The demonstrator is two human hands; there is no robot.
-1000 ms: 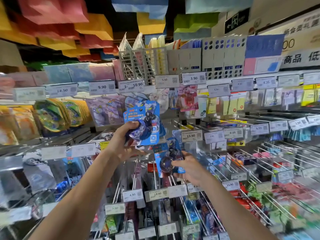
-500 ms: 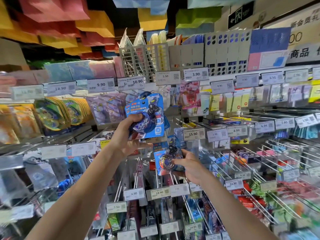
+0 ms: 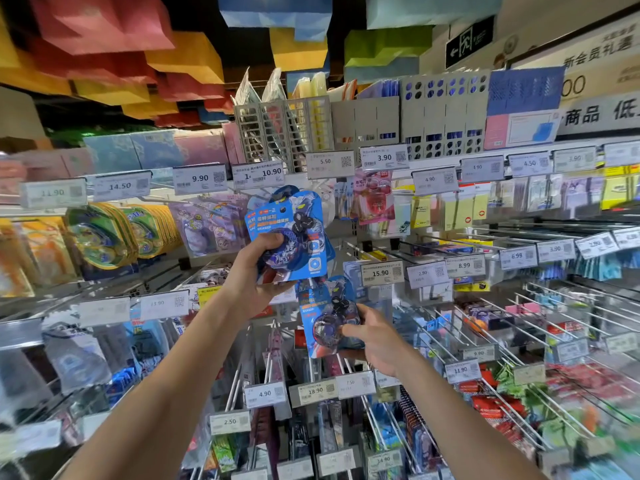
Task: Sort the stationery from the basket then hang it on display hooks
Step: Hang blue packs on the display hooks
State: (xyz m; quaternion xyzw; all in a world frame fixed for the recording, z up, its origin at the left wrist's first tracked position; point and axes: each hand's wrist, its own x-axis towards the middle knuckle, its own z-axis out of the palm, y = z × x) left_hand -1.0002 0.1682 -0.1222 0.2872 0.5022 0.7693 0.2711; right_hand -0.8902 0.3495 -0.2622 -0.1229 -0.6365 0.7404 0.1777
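Grips the upper eraser pack (image 3: pixel 294 220) in the left hand (image 3: pixel 254 275), with the thumb curled over the round blister and the fingers behind the blue card. Holds it upright and raised, with its top edge just below the 10.90 price tag (image 3: pixel 272 172) and its hang hole close to that edge. Cannot tell whether the hole sits on a prong.

Pinches the lower eraser pack (image 3: pixel 322 306) in the right hand (image 3: pixel 375 337), with the thumb on the clear dome and the fingers under the card's lower right corner. Carries it slightly tilted, with its top edge meeting or overlapping the bottom edge of the upper pack; cannot tell which. Brings its upper right edge near the 15.90 price tag (image 3: pixel 381 273).

Leaves a pale strip of back panel (image 3: pixel 346 237) open just right of the upper pack, ahead of the pink pack (image 3: pixel 372 199) and the yellow sticky notes (image 3: pixel 460 211). Shows long bare hook prongs (image 3: pixel 512 233) farther right, well apart from both hands.

Crowds the left side with purple packs (image 3: pixel 204 226) and round green-and-yellow packs (image 3: pixel 100 237). Fills the space under the hands with loaded hooks behind the 18.90 price tag (image 3: pixel 315 390).
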